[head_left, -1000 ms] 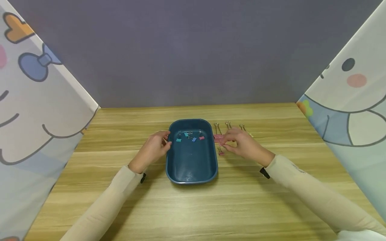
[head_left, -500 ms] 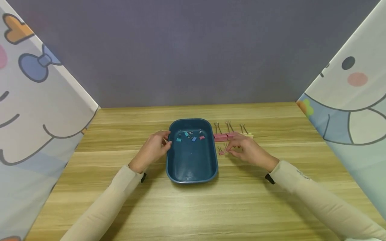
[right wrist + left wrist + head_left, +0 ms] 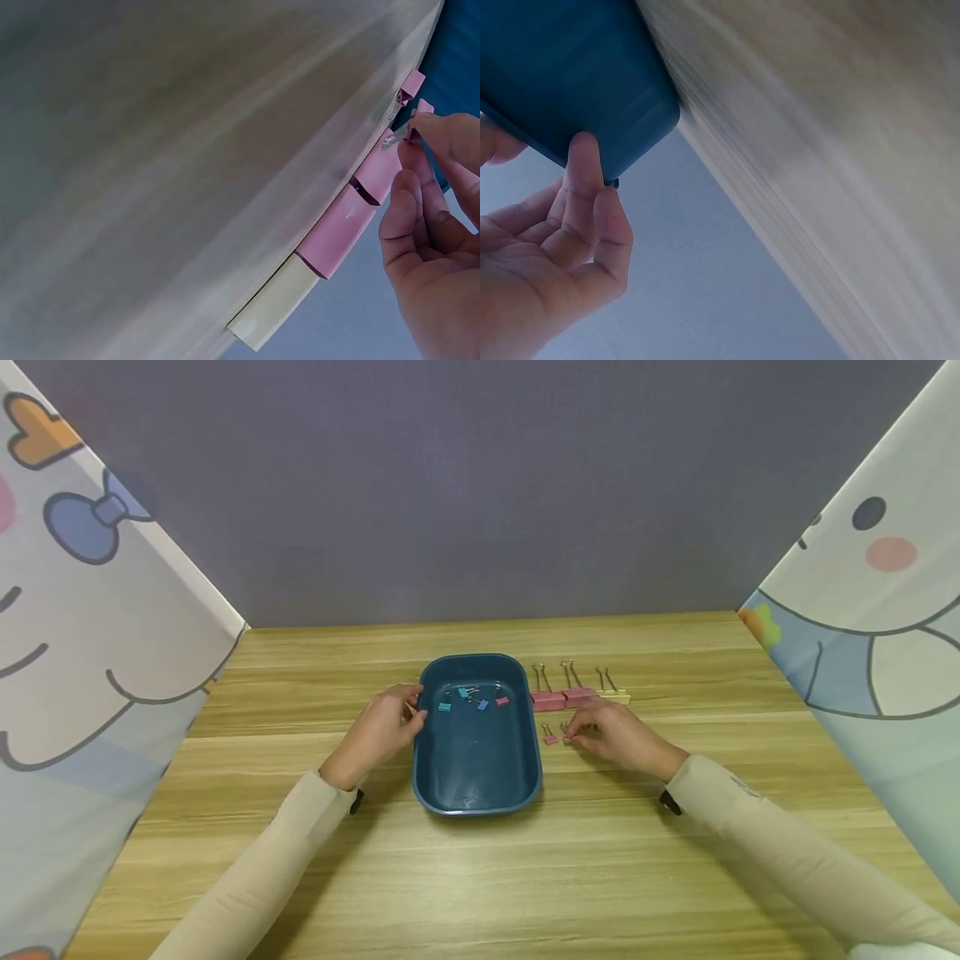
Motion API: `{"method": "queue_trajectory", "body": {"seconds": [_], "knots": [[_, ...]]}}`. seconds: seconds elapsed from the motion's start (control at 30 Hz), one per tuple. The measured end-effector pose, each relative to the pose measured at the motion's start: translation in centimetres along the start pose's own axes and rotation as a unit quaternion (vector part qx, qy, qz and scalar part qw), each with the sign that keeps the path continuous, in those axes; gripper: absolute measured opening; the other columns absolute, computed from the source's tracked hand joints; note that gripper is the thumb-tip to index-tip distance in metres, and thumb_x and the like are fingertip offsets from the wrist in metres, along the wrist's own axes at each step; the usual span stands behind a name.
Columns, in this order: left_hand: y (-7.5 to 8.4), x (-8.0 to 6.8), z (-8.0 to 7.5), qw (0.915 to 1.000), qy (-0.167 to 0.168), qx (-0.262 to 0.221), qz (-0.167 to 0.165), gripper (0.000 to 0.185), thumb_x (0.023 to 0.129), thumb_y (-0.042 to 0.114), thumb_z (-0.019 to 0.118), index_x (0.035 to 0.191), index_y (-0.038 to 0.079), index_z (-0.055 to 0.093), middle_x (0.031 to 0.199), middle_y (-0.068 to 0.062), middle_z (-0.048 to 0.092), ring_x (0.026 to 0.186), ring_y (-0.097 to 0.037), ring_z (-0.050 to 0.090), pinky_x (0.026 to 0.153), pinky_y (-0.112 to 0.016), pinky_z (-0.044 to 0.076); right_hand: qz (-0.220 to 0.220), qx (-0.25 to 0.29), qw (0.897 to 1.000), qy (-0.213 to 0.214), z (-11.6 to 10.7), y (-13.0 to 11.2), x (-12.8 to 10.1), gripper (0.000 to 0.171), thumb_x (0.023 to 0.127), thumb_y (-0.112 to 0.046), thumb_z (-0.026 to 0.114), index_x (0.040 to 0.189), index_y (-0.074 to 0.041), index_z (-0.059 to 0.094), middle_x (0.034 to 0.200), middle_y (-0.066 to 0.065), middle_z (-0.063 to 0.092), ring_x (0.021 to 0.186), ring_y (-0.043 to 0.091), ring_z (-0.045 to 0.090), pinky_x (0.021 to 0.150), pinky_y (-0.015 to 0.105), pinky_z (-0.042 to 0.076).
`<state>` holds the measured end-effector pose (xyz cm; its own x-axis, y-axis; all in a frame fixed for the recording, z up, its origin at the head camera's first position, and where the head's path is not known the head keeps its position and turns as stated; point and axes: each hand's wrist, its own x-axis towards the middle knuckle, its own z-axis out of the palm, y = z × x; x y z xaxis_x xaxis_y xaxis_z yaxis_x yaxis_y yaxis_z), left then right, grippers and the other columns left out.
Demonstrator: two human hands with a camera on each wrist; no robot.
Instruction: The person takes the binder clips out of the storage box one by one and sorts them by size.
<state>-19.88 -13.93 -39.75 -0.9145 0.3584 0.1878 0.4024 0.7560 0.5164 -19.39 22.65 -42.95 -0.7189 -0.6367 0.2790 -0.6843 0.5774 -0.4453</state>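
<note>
My left hand (image 3: 384,725) holds the left rim of a dark blue plastic bin (image 3: 477,814); in the left wrist view its fingers (image 3: 584,161) lie against the bin's outer wall. To the right of the bin, my right hand (image 3: 618,737) pinches a small pink binder clip (image 3: 425,106) between thumb and fingertips, low over the table. Another small pink binder clip (image 3: 551,740) lies between it and the bin. Inside the bin are several small binder clips: teal ones, a blue one (image 3: 482,705) and a pink one (image 3: 502,702).
Behind my right hand, two large pink binder clips (image 3: 548,702) and a pale yellow one (image 3: 614,697) stand in a row, handles pointing back. The wooden table (image 3: 480,893) meets a grey panel (image 3: 480,493) at the back, with cartoon-printed sheets at both sides.
My right hand has moved from over the large pink clips toward me, bringing the small pink clip beside the other small one. My left hand stays at the bin's rim.
</note>
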Motion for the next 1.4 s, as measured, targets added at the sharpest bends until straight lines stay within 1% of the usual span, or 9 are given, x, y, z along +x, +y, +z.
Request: {"method": "queue_trajectory", "body": {"seconds": [0.13, 0.2, 0.47, 0.7, 0.8, 1.03, 1.07, 1.17, 1.4], "knots": [[0.1, 0.0, -0.1, 1.0, 0.001, 0.0, 0.002, 0.041, 0.086, 0.005, 0.065, 0.122, -0.011, 0.055, 0.092, -0.011, 0.06, 0.073, -0.017, 0.061, 0.056, -0.025, 0.05, 0.004, -0.008, 1.0, -0.008, 0.1, 0.2, 0.2, 0.015, 0.076, 0.0, 0.077, 0.083, -0.013, 0.071, 0.085, -0.007, 0.064, 0.081, 0.01, 0.06, 0.074, 0.032, 0.051], [0.2, 0.0, -0.1, 1.0, 0.002, -0.001, 0.002, 0.041, 0.086, 0.005, 0.065, 0.122, -0.011, 0.055, 0.092, -0.012, 0.06, 0.072, -0.017, 0.06, 0.056, -0.025, 0.05, 0.004, -0.012, 1.0, -0.011, 0.2, 0.3, 0.2, 0.016, 0.076, 0.0, 0.076, 0.082, -0.013, 0.071, 0.084, -0.008, 0.064, 0.08, 0.01, 0.06, 0.073, 0.031, 0.051], [0.2, 0.1, -0.1, 1.0, 0.0, -0.001, -0.003, 0.041, 0.086, 0.006, 0.065, 0.123, -0.01, 0.055, 0.092, -0.011, 0.06, 0.073, -0.018, 0.06, 0.057, -0.025, 0.05, 0.013, -0.01, 0.999, -0.035, 0.2, 0.3, 0.5, 0.014, 0.077, -0.001, 0.076, 0.082, -0.013, 0.071, 0.084, -0.007, 0.063, 0.081, 0.011, 0.058, 0.074, 0.032, 0.05], [0.2, 0.1, 0.0, 1.0, 0.004, -0.003, -0.005, 0.041, 0.086, 0.006, 0.065, 0.123, -0.01, 0.055, 0.09, -0.01, 0.062, 0.073, -0.017, 0.059, 0.057, -0.026, 0.049, 0.042, -0.011, 0.998, -0.05, 0.4, 0.2, 0.5, 0.013, 0.077, -0.002, 0.076, 0.082, -0.013, 0.071, 0.083, -0.007, 0.061, 0.081, 0.011, 0.058, 0.073, 0.032, 0.05], [0.3, 0.1, 0.0, 1.0, 0.003, -0.004, -0.005, 0.041, 0.086, 0.006, 0.065, 0.123, -0.01, 0.055, 0.09, -0.009, 0.061, 0.073, -0.016, 0.059, 0.057, -0.026, 0.049, 0.034, -0.011, 0.999, -0.041, 0.3, 0.1, 0.4, 0.013, 0.076, -0.003, 0.077, 0.082, -0.013, 0.071, 0.082, -0.007, 0.062, 0.08, 0.011, 0.058, 0.073, 0.033, 0.05], [0.1, 0.1, 0.0, 1.0, 0.002, -0.004, -0.007, 0.041, 0.086, 0.006, 0.065, 0.123, -0.009, 0.055, 0.09, -0.008, 0.061, 0.073, -0.016, 0.059, 0.057, -0.026, 0.049, -0.005, 0.0, 1.0, 0.003, -0.3, -0.1, 0.7, 0.016, 0.073, -0.002, 0.079, 0.08, -0.013, 0.07, 0.082, -0.007, 0.063, 0.084, 0.013, 0.057, 0.082, 0.039, 0.049], [0.1, 0.1, 0.0, 1.0, 0.001, -0.004, -0.008, 0.041, 0.086, 0.006, 0.065, 0.123, -0.01, 0.055, 0.09, -0.008, 0.061, 0.073, -0.016, 0.059, 0.057, -0.026, 0.049, -0.005, 0.001, 1.0, 0.004, -0.4, -0.2, 0.8, 0.016, 0.073, -0.001, 0.078, 0.081, -0.013, 0.07, 0.083, -0.007, 0.064, 0.085, 0.013, 0.057, 0.078, 0.036, 0.05], [0.1, 0.0, 0.0, 1.0, 0.001, -0.004, -0.009, 0.041, 0.086, 0.006, 0.065, 0.123, -0.009, 0.055, 0.09, -0.009, 0.06, 0.073, -0.016, 0.059, 0.057, -0.026, 0.049, -0.006, -0.003, 1.0, 0.005, -0.7, -0.4, 1.0, 0.014, 0.074, -0.002, 0.077, 0.081, -0.012, 0.071, 0.084, -0.006, 0.064, 0.086, 0.013, 0.057, 0.079, 0.034, 0.05], [0.1, 0.0, 0.0, 1.0, 0.002, -0.001, -0.006, 0.041, 0.086, 0.006, 0.066, 0.122, -0.01, 0.055, 0.09, -0.009, 0.061, 0.073, -0.016, 0.059, 0.058, -0.026, 0.049, -0.008, -0.012, 1.0, 0.015, -1.3, -1.2, 1.6, 0.012, 0.076, -0.005, 0.077, 0.086, -0.01, 0.071, 0.087, -0.005, 0.062, 0.087, 0.014, 0.055, 0.077, 0.035, 0.049]]}}
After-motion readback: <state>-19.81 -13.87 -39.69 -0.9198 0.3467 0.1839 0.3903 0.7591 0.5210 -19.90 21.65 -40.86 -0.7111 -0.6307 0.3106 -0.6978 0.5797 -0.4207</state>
